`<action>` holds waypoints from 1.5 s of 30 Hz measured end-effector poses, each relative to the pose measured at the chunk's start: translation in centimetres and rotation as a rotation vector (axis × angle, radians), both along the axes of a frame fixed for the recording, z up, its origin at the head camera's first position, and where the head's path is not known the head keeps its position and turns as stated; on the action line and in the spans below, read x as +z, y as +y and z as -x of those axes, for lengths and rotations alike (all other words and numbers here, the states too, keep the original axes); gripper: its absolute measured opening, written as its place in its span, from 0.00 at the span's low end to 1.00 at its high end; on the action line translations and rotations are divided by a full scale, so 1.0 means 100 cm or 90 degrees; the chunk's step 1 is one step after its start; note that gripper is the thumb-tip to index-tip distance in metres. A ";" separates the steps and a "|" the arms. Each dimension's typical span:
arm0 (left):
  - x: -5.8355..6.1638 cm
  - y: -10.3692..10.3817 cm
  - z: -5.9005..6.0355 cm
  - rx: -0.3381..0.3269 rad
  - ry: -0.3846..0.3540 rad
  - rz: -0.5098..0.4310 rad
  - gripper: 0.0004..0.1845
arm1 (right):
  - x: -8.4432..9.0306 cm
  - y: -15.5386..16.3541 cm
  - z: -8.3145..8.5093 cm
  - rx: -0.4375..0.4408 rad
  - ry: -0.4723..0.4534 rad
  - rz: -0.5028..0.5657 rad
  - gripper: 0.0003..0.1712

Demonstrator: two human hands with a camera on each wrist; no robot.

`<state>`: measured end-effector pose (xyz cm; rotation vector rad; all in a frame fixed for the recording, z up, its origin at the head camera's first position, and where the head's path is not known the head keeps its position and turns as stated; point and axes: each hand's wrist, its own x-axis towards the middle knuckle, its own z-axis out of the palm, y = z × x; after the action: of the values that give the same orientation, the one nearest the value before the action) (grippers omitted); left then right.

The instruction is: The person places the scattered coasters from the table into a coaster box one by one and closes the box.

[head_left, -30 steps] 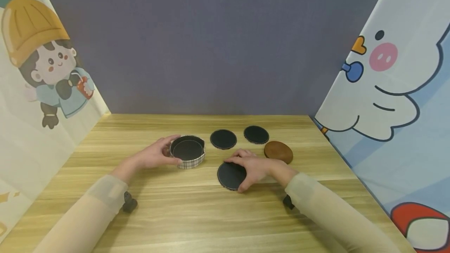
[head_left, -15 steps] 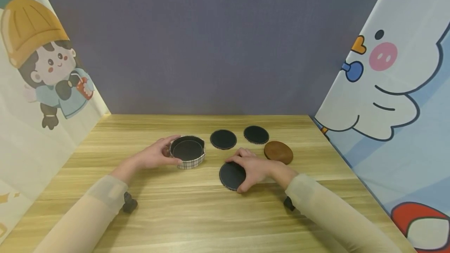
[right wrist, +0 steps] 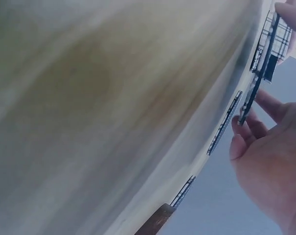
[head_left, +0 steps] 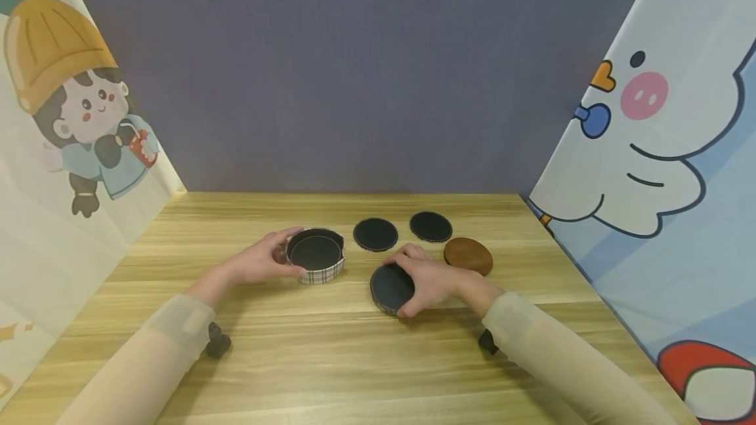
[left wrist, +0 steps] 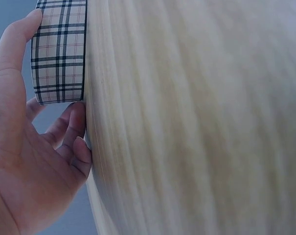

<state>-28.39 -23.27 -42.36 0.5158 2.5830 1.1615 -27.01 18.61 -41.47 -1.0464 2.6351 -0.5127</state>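
A round plaid holder [head_left: 315,256] with a dark inside stands on the wooden table [head_left: 331,353]. My left hand [head_left: 276,257] grips its left wall, thumb on the near side; the left wrist view shows the plaid wall [left wrist: 59,54] between thumb and fingers [left wrist: 75,132]. My right hand [head_left: 409,284] pinches a black round coaster [head_left: 388,286] by its right edge, just right of the holder. In the right wrist view that coaster [right wrist: 248,105] is tilted, one edge raised off the table.
Two more black coasters [head_left: 375,234] [head_left: 431,226] lie flat behind the hands, and a brown coaster [head_left: 468,256] lies to the right. Cartoon-printed panels wall both sides; a grey wall closes the back.
My right hand has curled round the black coaster, drawn it slightly away from me and tipped it up off the table. The left hand and holder have not moved.
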 end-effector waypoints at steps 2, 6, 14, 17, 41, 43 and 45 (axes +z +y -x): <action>0.000 0.000 0.000 -0.001 -0.002 -0.003 0.60 | 0.001 -0.001 0.001 0.003 0.018 0.004 0.61; 0.000 0.000 0.000 0.000 -0.002 -0.003 0.60 | 0.004 -0.004 0.002 0.006 0.040 0.019 0.61; 0.001 0.000 -0.001 0.002 0.002 0.003 0.60 | 0.011 -0.013 0.006 -0.003 0.051 0.030 0.59; 0.001 0.001 -0.001 0.001 0.004 0.005 0.60 | 0.011 -0.017 0.009 -0.005 0.056 0.035 0.59; 0.000 0.000 -0.001 0.006 0.016 0.020 0.60 | 0.021 -0.051 0.040 -0.033 0.072 0.040 0.59; 0.000 0.000 -0.001 0.007 0.017 0.021 0.61 | 0.022 -0.055 0.041 -0.038 0.071 0.038 0.59; 0.000 0.000 -0.001 0.007 0.016 0.022 0.61 | 0.023 -0.059 0.042 -0.042 0.069 0.039 0.59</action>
<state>-28.27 -23.31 -42.31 0.5121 2.6251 1.1185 -31.24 12.74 -39.22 -1.0347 2.7738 -0.5685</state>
